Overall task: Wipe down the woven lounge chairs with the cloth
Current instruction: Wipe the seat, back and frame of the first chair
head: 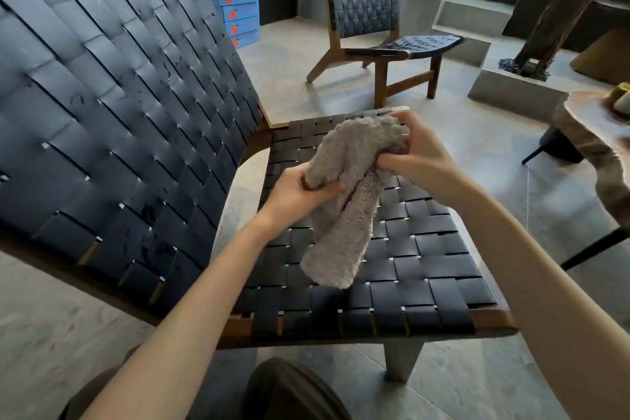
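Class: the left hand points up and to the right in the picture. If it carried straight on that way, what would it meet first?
Probably the right hand, since the left hand already holds the grey cloth stretched between them; depth is uncertain.

Fluffy grey cloth (344, 215) hangs bunched above the near woven chair's (392, 269) dark seat; second chair (364, 7) beyond.

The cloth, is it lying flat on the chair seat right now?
No, the cloth is bunched up and held above the seat by the left hand and right hand.
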The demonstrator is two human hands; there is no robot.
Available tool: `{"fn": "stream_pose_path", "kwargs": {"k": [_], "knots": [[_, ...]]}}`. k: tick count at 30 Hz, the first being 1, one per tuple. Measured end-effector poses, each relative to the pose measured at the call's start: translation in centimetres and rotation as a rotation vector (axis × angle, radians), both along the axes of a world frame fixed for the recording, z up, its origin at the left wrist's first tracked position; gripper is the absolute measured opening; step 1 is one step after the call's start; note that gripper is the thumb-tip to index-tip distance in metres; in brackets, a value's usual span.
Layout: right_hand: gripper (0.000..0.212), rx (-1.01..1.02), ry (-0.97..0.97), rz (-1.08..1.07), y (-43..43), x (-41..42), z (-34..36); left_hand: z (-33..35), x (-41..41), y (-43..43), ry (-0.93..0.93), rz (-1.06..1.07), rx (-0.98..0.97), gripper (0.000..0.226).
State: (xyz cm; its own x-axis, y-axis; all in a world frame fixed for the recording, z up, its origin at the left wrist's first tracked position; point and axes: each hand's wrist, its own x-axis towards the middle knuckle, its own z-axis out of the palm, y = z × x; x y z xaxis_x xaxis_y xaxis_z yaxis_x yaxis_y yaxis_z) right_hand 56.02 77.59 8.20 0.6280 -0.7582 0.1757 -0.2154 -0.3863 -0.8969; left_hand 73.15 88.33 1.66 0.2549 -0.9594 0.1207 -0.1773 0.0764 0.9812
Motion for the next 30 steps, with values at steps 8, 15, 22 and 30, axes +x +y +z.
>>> {"fn": "stream_pose_path", "kwargs": {"k": [8, 15, 22, 30], "knots": [[0.05, -0.107, 0.457, -0.062, -4.6, -0.4, -3.6, -3.0, 1.8, -3.8, -0.178, 0.04, 0.163, 0.023], [0.043, -0.361, 0.575, 0.189, -0.9, 0.7, -8.8, -8.0, 3.4, -5.5, -0.436, 0.196, 0.251, 0.04], [0.045, -0.445, 0.733, 0.197, -0.2, 2.8, -14.4, -13.9, 5.8, -1.9, -0.5, 0.18, 0.45, 0.048], [0.052, -0.733, 1.065, 0.172, -0.8, 4.4, -20.9, -15.6, 6.0, -2.8, -0.587, 0.18, 0.437, 0.049]]}}
